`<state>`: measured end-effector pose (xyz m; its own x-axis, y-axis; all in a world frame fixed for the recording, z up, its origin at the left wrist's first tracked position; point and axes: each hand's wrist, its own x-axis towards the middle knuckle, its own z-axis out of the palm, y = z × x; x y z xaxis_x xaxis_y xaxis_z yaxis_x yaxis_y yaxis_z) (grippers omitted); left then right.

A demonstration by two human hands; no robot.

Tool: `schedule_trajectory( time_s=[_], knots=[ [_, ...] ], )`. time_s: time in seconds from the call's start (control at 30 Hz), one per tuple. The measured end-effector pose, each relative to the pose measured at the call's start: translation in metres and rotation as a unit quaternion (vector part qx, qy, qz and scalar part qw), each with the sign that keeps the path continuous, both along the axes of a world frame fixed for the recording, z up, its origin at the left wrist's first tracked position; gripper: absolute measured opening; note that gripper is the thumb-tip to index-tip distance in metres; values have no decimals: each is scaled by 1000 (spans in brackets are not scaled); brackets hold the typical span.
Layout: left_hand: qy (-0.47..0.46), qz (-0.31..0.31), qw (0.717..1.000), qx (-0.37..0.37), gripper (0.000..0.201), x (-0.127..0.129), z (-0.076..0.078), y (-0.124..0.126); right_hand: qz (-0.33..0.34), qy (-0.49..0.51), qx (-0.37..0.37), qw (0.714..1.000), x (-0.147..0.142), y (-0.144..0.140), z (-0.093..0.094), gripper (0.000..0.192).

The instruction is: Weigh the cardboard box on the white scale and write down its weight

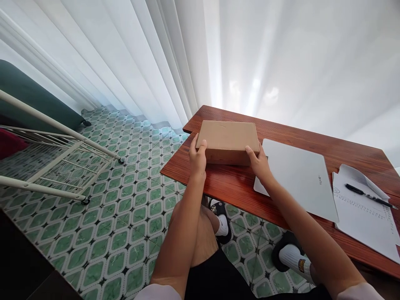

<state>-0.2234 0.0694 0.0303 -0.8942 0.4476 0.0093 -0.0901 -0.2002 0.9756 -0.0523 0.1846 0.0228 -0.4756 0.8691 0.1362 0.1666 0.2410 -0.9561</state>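
Observation:
A closed brown cardboard box [229, 135] is at the left part of the reddish wooden table [225, 183]. My left hand [198, 155] grips its near left corner, thumb on the top edge and fingers around the side. At the near right corner my right hand [258, 161] holds it the same way, thumb on the front top edge. The fingers behind the box's sides are partly hidden. Whether the box rests fully on the table or is slightly raised, I cannot tell. Just right of my right hand lies a closed silver laptop [296, 179].
Papers with writing [362, 212] lie right of the laptop, with a black pen [368, 193] on them. White curtains [281, 62] hang behind the table. A white wheeled metal rack [71, 150] and a dark green suitcase-like object [34, 96] stand at left on the green tiled floor [134, 200].

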Motion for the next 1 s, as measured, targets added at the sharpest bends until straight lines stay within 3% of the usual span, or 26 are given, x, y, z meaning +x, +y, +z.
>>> schedule_trajectory(
  time_s=[0.77, 1.0],
  knots=[
    [14, -17, 1000, -3, 52, -2, -2, -1, -10, 44, -29, 999, -3, -4, 1, 56],
    [9, 4, 1000, 6, 48, 1, -3, 2, -23, 81, -9, 996, -5, -8, -2, 58]
  ],
)
